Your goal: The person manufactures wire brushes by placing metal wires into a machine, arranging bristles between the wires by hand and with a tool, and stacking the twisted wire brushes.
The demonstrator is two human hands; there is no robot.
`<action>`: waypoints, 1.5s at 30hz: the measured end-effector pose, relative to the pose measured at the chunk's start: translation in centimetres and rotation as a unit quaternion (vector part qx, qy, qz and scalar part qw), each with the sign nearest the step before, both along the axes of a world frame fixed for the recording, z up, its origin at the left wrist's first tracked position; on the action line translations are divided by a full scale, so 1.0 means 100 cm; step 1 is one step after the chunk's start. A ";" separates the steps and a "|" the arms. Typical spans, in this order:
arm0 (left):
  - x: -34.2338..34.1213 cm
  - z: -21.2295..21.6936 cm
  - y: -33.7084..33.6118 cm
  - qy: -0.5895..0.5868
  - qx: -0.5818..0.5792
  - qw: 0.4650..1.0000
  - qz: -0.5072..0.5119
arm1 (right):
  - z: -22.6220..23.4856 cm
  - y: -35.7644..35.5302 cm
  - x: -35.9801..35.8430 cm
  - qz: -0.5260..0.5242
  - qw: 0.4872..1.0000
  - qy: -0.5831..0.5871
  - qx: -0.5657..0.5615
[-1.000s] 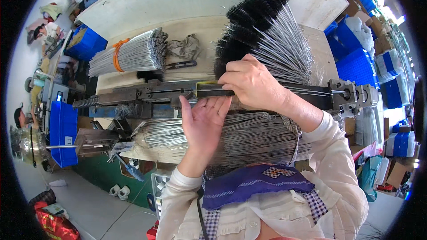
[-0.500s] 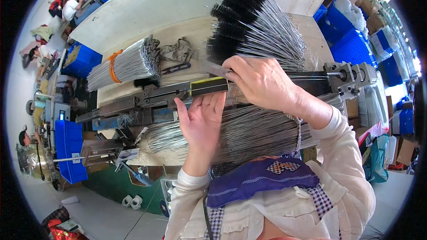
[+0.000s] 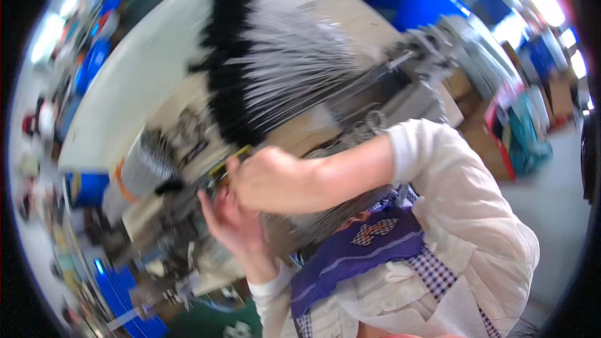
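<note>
Over the long metal fixture point(image 3: 375, 91), my right hand point(image 3: 269, 178) is curled near a yellow-edged block point(image 3: 233, 158). Its fingertips are blurred, and whatever they hold is hidden. My left hand point(image 3: 241, 225) is just below it, palm up with the thumb apart, some of its fingers hidden behind the right hand. Loose thin wires point(image 3: 313, 224) lie under my right forearm. Beyond the fixture fans a pile of brushes with black bristle heads point(image 3: 228, 56) and twisted wire stems point(image 3: 300, 56). The whole picture is smeared by motion.
A wire bundle with an orange tie point(image 3: 122, 178) lies at the left, near a crumpled grey cloth point(image 3: 188, 128). A tall white board point(image 3: 138, 75) edges the bench's far side. Blue bins point(image 3: 432, 0) stand at the far right, and a blue box point(image 3: 128, 294) is lower left.
The view has swung, shifting the bench leftward and tilting it. My right hand has come down close over my left. The flat metal strip seen in the right hand before no longer shows.
</note>
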State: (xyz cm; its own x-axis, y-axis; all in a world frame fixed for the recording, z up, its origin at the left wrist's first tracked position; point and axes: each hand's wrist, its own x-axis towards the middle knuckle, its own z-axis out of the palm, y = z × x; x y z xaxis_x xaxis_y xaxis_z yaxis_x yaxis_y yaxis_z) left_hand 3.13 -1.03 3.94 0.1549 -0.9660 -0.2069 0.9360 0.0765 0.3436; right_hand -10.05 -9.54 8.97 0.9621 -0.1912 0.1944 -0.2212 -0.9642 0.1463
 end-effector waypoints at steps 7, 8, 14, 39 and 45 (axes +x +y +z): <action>-0.016 -0.025 0.001 -0.207 -0.011 0.978 0.035 | -0.033 0.039 -0.074 -0.090 0.969 -0.073 0.218; -0.018 -0.032 -0.004 -0.102 -0.006 0.993 0.051 | -0.044 0.045 -0.093 -0.113 0.957 -0.024 0.267; -0.032 -0.050 -0.018 -0.115 0.038 0.991 0.055 | -0.056 0.025 -0.159 -0.237 0.958 -0.033 0.160; 0.139 -0.073 0.325 -0.579 0.705 0.319 0.258 | 0.055 -0.017 -0.241 -0.085 0.938 -0.086 0.324; 0.068 -0.044 0.215 -0.826 0.471 0.132 0.281 | 0.113 0.010 -0.300 -0.078 0.965 -0.241 0.073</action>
